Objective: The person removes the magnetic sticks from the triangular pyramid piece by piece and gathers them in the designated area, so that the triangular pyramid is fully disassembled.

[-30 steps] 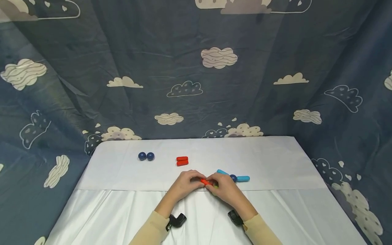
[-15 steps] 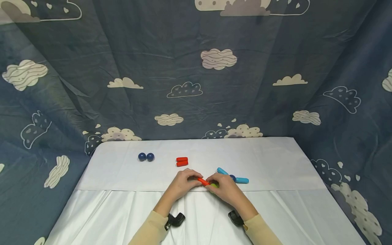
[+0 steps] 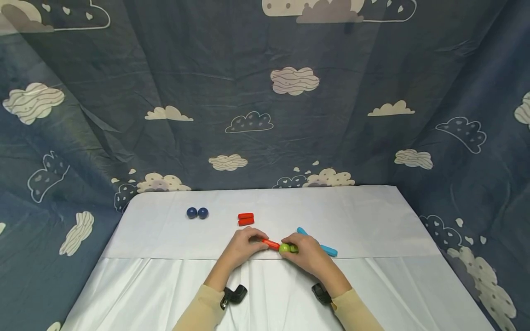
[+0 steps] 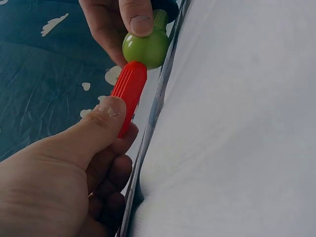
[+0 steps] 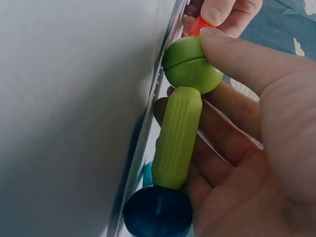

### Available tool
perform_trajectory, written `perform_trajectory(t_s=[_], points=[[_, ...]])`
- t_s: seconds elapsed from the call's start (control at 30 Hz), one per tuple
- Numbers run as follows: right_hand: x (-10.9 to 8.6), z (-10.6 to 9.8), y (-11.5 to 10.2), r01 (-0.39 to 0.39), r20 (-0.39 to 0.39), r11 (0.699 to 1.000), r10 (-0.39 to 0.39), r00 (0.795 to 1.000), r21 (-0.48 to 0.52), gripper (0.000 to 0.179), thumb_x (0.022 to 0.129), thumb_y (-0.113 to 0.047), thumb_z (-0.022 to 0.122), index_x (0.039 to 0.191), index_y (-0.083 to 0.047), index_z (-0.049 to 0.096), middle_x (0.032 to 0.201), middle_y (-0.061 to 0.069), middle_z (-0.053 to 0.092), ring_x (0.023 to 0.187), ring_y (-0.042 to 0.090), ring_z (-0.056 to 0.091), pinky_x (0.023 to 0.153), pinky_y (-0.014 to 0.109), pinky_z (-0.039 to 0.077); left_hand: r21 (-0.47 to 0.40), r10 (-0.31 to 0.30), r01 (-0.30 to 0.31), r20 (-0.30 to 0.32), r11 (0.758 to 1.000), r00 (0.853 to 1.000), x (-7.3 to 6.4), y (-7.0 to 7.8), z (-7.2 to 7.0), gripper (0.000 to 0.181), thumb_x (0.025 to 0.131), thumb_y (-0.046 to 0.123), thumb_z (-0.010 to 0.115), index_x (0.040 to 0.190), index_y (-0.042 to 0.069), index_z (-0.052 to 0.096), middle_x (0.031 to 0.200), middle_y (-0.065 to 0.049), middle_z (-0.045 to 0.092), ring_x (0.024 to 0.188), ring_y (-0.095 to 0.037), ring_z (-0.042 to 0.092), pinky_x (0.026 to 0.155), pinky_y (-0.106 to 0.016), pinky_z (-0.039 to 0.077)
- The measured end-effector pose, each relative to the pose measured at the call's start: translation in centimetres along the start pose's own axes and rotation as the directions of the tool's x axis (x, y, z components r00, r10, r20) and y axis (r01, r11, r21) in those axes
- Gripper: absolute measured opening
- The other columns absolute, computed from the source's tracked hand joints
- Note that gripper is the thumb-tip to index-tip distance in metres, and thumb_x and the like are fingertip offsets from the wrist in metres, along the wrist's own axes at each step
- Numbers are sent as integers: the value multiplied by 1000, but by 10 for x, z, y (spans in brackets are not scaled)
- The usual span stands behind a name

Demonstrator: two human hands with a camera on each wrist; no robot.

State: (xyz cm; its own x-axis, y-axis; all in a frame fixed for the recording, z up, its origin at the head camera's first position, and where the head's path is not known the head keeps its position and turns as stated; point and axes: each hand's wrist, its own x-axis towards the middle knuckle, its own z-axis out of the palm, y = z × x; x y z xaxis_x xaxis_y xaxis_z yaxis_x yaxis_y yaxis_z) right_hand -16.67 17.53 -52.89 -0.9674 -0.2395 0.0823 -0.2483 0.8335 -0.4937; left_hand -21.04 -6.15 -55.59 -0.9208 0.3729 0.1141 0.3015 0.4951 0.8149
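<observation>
My left hand (image 3: 242, 247) pinches a red ribbed stick (image 4: 129, 86) between thumb and fingers. The stick's far end meets a green ball (image 5: 190, 66), which my right hand (image 3: 308, 253) holds between thumb and fingers. From that ball a yellow-green ribbed stick (image 5: 177, 138) runs along the right palm to a dark blue ball (image 5: 158, 211). In the head view, two light blue sticks, one upper (image 3: 302, 231) and one lower (image 3: 329, 251), poke out from behind the right hand, which hides where they join.
Two dark blue balls, one left (image 3: 192, 213) and one right (image 3: 203, 213), sit side by side at the table's back left. Nearer the middle lies a pair of short red sticks (image 3: 246, 221). White cloth covers the table (image 3: 364, 211); a cloud-patterned curtain (image 3: 198, 138) hangs around it.
My left hand has shifted a little left with the red stick, exposing the green ball. The light blue sticks have swung, and the dark blue ball between them is now behind my right hand.
</observation>
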Motion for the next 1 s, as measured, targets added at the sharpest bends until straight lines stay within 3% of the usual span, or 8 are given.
perform_trajectory(t_s=[0.33,0.7,0.9,1.0], points=[[1,-2,-1,-25,-50,1000,25,998,-11,34,87,-24,89,118,-12,79,114,3,79,101,17,71,92,40,60,5,16,-16,19,1000,1000,1,-3,-1,15,89,32,87,102,27,81,102,10,75,98,-8,66,96,-34,54],[0,-1,0,-20,-50,1000,19,999,-21,34,88,-21,88,118,-10,79,113,4,79,100,16,69,91,41,59,-17,-14,14,29,1000,999,-1,-1,-2,15,88,33,87,101,27,81,100,10,74,93,-8,63,92,-32,53],[1,0,2,-60,-78,997,56,995,-49,34,87,-22,89,118,-10,79,111,5,77,98,17,69,90,41,60,-124,-32,38,56,991,998,-2,-2,-6,16,89,33,87,102,26,82,100,7,77,92,-7,66,89,-27,53],[1,-1,3,-80,-80,996,76,994,-42,34,87,-22,89,118,-10,79,111,4,77,97,17,68,90,41,60,-152,-31,34,28,988,999,-1,-3,-6,17,88,35,88,103,27,82,101,7,79,93,-7,68,88,-25,54]])
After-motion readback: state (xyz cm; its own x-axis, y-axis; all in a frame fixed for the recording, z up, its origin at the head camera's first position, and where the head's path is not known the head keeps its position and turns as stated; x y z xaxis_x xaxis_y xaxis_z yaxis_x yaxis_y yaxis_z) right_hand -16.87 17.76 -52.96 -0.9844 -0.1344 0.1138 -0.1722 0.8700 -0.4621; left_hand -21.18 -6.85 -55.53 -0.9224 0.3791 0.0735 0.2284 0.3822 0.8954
